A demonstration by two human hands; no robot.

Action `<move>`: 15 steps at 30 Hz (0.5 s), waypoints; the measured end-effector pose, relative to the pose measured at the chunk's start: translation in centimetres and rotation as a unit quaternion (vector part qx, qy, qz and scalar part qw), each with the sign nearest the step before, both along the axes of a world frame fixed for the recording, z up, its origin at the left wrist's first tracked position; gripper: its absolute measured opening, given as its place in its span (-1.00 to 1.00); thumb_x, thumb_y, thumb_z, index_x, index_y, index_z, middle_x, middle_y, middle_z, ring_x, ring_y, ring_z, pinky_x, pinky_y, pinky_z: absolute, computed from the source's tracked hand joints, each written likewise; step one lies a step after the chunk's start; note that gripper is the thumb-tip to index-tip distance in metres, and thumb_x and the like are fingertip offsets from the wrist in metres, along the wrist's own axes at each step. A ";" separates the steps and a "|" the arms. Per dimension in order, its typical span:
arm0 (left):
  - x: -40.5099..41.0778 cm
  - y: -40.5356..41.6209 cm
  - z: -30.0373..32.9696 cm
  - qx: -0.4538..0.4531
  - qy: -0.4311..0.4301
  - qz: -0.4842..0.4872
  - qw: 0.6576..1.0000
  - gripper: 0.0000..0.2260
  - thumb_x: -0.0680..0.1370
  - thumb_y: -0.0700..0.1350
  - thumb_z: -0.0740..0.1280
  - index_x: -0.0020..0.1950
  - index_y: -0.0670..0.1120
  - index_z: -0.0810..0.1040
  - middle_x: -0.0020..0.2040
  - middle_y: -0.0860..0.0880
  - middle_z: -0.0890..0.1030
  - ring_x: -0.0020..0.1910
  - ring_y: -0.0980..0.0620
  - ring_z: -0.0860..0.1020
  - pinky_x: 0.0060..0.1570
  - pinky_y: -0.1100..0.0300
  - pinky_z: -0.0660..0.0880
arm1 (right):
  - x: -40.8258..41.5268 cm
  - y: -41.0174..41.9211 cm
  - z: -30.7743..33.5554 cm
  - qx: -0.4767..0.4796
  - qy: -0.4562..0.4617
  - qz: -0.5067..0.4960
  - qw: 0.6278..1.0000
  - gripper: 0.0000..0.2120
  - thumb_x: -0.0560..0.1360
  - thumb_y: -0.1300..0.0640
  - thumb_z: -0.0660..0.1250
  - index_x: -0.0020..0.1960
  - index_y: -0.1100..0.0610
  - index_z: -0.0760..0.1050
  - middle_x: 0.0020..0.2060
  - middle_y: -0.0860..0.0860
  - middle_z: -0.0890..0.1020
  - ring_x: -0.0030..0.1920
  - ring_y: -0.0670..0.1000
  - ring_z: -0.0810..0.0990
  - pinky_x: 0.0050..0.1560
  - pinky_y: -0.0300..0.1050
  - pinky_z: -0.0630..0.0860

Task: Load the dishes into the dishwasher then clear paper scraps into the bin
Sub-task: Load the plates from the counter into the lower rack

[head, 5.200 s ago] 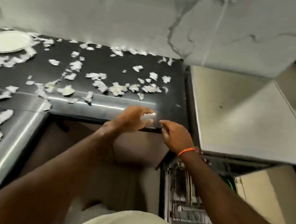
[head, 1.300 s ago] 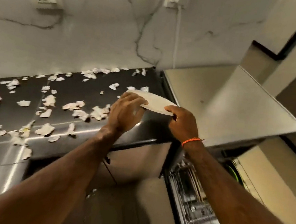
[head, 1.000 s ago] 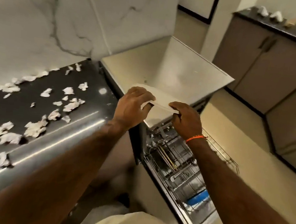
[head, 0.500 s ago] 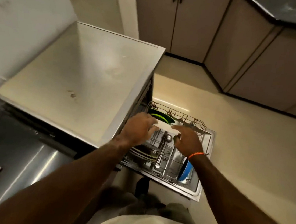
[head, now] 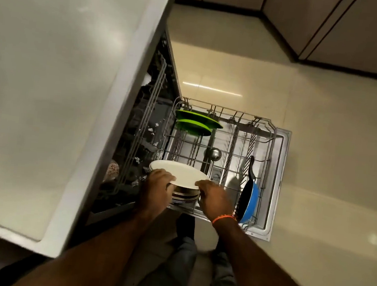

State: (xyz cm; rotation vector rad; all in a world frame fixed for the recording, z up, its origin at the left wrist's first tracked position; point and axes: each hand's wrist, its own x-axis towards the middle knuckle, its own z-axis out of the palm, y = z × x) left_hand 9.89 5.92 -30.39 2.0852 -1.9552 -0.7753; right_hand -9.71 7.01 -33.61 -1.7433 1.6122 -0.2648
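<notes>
A white plate (head: 179,172) is held over the near left part of the pulled-out lower dishwasher rack (head: 274,138). My left hand (head: 157,188) grips its near left rim and my right hand (head: 214,198) grips its near right rim. Under the plate, several darker plates (head: 185,195) stand in the rack. Two green plates (head: 196,121) stand at the rack's far left, a blue pan (head: 249,196) stands on edge at its right, and a steel ladle (head: 214,153) lies in the middle. No paper scraps are in view.
The open dishwasher door (head: 280,176) lies flat under the rack over a pale tiled floor (head: 332,158). The dishwasher's cream top (head: 49,81) fills the left. Cabinet doors (head: 334,25) line the far right. My legs (head: 181,270) stand just before the door.
I turned from the scrap-strewn counter to the dishwasher, carrying the white plate in both hands. It has come down from above the rack to just over the stacked plates at the near left.
</notes>
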 end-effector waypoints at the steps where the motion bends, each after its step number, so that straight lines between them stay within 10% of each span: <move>1: 0.1 -0.3 -1.2 0.002 0.001 0.005 1.000 -0.79 0.41 -0.34 0.52 0.03 -0.18 0.72 0.03 -0.10 0.71 0.14 -0.11 0.59 0.27 0.06 0.47 | 0.2 -0.3 -1.3 0.004 0.000 -0.003 1.000 -0.61 0.41 0.31 0.38 0.21 0.09 0.65 0.13 0.09 0.69 0.09 0.17 0.67 0.14 0.00 0.60; 15: 0.9 -3.7 -11.2 0.086 0.005 0.015 0.996 -0.77 0.51 -0.25 0.46 0.17 -0.13 0.71 0.19 -0.09 0.69 0.32 -0.10 0.54 0.46 0.00 0.37 | 1.2 -4.2 -10.2 0.106 0.005 -0.009 0.994 -0.68 0.54 0.10 0.39 0.29 0.04 0.61 0.20 0.06 0.66 0.18 0.13 0.63 0.24 -0.06 0.50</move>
